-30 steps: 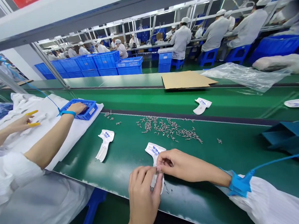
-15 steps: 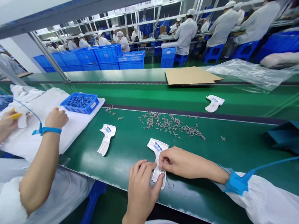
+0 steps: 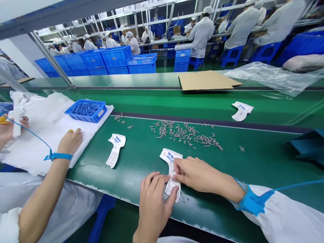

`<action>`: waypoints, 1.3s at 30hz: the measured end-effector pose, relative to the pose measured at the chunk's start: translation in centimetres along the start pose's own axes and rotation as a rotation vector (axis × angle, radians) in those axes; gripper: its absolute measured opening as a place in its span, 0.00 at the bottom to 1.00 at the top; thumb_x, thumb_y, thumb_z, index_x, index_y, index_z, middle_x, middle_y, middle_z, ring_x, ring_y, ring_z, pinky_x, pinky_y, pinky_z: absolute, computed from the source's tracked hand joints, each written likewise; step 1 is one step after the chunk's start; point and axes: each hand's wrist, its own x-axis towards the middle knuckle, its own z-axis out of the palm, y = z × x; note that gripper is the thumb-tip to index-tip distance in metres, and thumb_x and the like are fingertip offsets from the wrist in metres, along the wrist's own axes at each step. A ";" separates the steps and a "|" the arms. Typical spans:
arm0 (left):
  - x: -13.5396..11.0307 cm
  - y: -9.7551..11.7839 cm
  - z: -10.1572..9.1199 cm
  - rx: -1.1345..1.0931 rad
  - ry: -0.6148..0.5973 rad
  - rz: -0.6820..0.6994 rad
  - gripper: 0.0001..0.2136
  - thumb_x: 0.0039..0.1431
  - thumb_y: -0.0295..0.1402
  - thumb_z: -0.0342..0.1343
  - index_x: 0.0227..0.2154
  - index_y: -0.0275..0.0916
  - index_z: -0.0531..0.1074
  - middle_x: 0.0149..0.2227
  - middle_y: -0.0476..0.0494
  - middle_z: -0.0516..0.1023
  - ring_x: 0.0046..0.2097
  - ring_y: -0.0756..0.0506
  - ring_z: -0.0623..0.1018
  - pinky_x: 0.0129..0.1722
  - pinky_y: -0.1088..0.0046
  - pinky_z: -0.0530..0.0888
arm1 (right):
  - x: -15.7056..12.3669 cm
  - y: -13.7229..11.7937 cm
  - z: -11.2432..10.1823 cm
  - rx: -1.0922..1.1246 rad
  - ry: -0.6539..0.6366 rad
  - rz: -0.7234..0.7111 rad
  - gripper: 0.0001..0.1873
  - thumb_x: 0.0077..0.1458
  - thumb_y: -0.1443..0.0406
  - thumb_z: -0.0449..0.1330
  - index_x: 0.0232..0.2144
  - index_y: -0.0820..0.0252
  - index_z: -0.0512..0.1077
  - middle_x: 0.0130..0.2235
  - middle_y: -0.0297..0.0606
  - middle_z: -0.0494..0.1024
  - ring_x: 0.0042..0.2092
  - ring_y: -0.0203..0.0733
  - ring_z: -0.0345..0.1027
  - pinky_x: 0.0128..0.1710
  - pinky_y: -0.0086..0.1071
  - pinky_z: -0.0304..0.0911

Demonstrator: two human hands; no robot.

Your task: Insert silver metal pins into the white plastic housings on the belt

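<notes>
A white gun-shaped plastic shell half (image 3: 171, 164) lies on the green bench in front of me, its hollow side up with blue parts in its wide end. My left hand (image 3: 155, 199) grips the handle between thumb and fingertips. Over the middle of the shell, my right hand (image 3: 195, 173) is pinched closed; whatever its fingertips hold is hidden. A blue wrist strap (image 3: 253, 201) circles my right wrist. Beyond the shell lies a scattered pile of small metal pieces (image 3: 187, 134), too small to name surely. A similar white shell half (image 3: 116, 150) rests to the left.
Another shell half (image 3: 242, 111) lies on the green belt (image 3: 138, 101) behind. At left, a co-worker's hands (image 3: 69, 142) work over a white cloth beside a blue tray (image 3: 86, 111) of small blue parts. Cardboard (image 3: 207, 80) and clear plastic (image 3: 275, 78) lie farther back.
My right hand has shifted slightly up along the shell toward its wide end. The shell on the belt has moved right. The co-worker's near hand has moved closer and now shows something yellow.
</notes>
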 end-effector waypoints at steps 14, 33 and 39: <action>0.7 0.9 0.5 -0.057 -0.077 -0.084 0.15 0.67 0.35 0.50 0.55 0.42 0.71 0.37 0.42 0.77 0.44 0.41 0.75 0.42 0.60 0.75 | -3.1 1.9 3.2 0.784 0.062 0.012 0.13 0.61 0.54 0.58 0.38 0.52 0.59 0.44 0.33 0.75 0.33 0.38 0.76 0.32 0.30 0.67; 2.4 -11.9 -4.5 0.570 0.311 -0.275 0.20 0.67 0.39 0.46 0.56 0.36 0.69 0.61 0.30 0.67 0.63 0.26 0.64 0.53 0.44 0.71 | 7.2 16.9 -9.7 0.880 0.640 0.305 0.02 0.60 0.69 0.60 0.35 0.62 0.70 0.28 0.38 0.77 0.28 0.35 0.71 0.33 0.31 0.73; 1.8 -12.4 -3.8 0.581 0.310 -0.239 0.19 0.68 0.37 0.45 0.56 0.35 0.69 0.56 0.31 0.71 0.60 0.28 0.67 0.53 0.46 0.71 | 9.3 19.5 -10.7 0.513 0.736 0.353 0.12 0.65 0.62 0.59 0.48 0.63 0.73 0.47 0.43 0.77 0.44 0.43 0.74 0.43 0.40 0.71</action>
